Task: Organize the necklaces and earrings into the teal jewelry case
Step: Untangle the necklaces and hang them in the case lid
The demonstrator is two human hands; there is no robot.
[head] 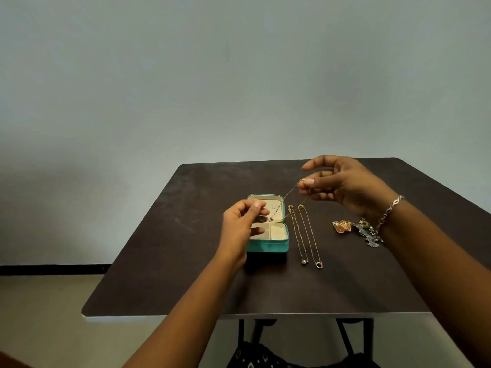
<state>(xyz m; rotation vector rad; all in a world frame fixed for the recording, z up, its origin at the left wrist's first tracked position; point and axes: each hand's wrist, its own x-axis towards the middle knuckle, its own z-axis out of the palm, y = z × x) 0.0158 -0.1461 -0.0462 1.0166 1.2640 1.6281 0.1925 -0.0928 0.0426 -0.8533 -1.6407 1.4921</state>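
The teal jewelry case stands open on the dark table, its cream lining showing. My right hand pinches a thin gold necklace whose chain runs down to a pendant hanging over the open lid. My left hand hovers over the case's left side, thumb and fingertips pressed together near the pendant; whether they hold the chain is unclear. Two more gold necklaces lie straight on the table just right of the case. A pile of earrings sits further right, under my right wrist.
A silver bracelet is on my right wrist. The table's front edge runs above black legs and a dark patterned fabric. A plain grey wall stands behind.
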